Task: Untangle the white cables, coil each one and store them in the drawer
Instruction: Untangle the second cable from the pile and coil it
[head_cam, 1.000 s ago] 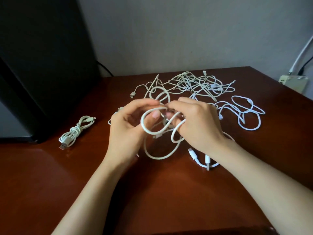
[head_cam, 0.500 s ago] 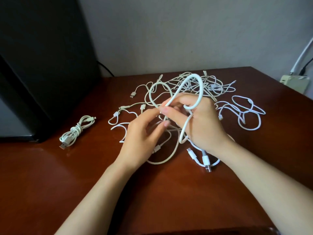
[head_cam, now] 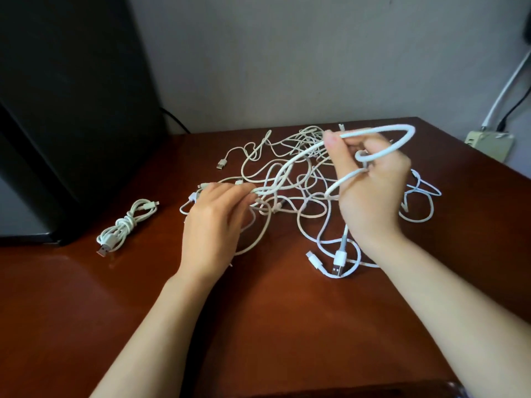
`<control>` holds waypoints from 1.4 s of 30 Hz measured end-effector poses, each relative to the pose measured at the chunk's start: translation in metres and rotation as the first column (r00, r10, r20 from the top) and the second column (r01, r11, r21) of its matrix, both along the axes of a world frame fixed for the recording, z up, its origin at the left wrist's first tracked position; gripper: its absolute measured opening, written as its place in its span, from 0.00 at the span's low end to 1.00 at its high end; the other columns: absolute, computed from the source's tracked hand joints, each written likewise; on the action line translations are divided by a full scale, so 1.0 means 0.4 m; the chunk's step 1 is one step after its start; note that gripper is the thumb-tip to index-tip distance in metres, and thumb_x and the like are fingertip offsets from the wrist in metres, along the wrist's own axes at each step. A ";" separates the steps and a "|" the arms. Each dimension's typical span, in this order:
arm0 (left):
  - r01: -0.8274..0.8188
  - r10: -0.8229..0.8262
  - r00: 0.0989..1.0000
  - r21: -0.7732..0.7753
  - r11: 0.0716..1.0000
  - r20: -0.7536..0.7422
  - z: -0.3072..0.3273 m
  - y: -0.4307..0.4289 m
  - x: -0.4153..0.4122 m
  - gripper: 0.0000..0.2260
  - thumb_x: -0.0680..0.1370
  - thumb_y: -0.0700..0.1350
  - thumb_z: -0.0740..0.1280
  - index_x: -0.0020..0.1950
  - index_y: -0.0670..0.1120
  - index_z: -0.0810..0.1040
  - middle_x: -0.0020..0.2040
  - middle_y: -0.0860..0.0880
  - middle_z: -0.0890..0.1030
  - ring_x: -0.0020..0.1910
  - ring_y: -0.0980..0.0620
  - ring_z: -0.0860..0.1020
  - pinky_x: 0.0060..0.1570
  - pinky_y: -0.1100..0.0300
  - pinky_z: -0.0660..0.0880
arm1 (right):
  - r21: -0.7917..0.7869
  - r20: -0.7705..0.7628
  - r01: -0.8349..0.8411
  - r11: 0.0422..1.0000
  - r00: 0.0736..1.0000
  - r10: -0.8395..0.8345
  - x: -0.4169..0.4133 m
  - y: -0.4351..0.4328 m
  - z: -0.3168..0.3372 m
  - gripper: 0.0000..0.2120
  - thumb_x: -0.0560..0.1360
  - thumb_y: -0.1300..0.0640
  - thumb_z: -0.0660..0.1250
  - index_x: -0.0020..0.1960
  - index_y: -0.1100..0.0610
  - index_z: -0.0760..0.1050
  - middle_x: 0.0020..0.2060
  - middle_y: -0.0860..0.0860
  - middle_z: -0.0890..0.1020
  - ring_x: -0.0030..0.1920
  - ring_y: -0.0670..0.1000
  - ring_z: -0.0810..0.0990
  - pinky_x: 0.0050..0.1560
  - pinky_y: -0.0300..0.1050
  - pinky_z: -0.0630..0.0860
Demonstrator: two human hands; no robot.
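Note:
A tangle of white cables (head_cam: 290, 173) lies spread over the middle of the brown table (head_cam: 273, 326). My right hand (head_cam: 370, 182) is raised above the tangle and grips loops of a thick white cable (head_cam: 399, 139); that cable's USB plug (head_cam: 339, 262) hangs down to the table below my wrist. Lower and to the left, my left hand (head_cam: 215, 222) pinches a cream strand (head_cam: 267, 191) of the tangle close to the tabletop. A coiled, knotted white cable (head_cam: 126, 225) lies apart at the left. No drawer is in view.
A large black box (head_cam: 63, 110) stands at the left back, with a black wire behind it. A beige power strip (head_cam: 488, 143) with a white and a black lead sits at the far right edge. The wall rises behind the table.
My right hand has lifted up and to the right, carrying the thick cable's loops higher. My left hand has dropped left and down to the tangle and taken a cream strand.

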State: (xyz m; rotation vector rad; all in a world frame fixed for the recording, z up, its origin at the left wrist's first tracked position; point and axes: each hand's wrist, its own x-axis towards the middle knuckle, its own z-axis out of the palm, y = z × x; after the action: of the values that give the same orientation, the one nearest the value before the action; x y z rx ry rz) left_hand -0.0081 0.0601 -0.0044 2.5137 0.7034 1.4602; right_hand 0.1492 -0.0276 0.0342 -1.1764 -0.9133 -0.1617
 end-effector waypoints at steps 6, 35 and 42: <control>0.046 -0.006 0.973 -0.167 0.985 0.233 0.018 -0.004 -0.012 0.09 0.80 0.46 0.61 0.50 0.46 0.80 0.42 0.56 0.81 0.43 0.58 0.79 0.46 0.63 0.75 | 0.034 -0.075 0.205 0.978 0.977 -0.202 0.064 0.008 0.001 0.09 0.75 0.57 0.70 0.40 0.62 0.76 0.31 0.51 0.76 0.30 0.38 0.71 0.34 0.31 0.67; -0.308 0.141 0.912 -0.414 0.856 -0.386 -0.011 -0.029 -0.002 0.40 0.74 0.62 0.65 0.78 0.59 0.44 0.77 0.50 0.57 0.76 0.48 0.54 0.73 0.46 0.49 | -0.694 0.720 0.570 0.440 0.529 0.449 -0.036 -0.021 -0.013 0.07 0.77 0.54 0.61 0.54 0.51 0.75 0.46 0.52 0.81 0.50 0.57 0.79 0.43 0.45 0.63; -0.259 0.131 0.949 -0.468 0.845 -0.288 -0.017 -0.018 -0.002 0.35 0.76 0.60 0.64 0.78 0.57 0.51 0.76 0.48 0.59 0.76 0.47 0.56 0.74 0.44 0.50 | -0.539 0.556 0.151 0.829 0.803 0.215 0.025 -0.031 0.009 0.07 0.75 0.49 0.67 0.42 0.50 0.79 0.25 0.46 0.73 0.30 0.51 0.71 0.34 0.43 0.63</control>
State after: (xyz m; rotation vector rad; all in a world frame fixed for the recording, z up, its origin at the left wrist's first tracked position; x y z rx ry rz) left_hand -0.0088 0.0531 -0.0112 2.2655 1.2361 0.8542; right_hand 0.1593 -0.0400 0.0378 -1.7044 -1.6254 -0.2552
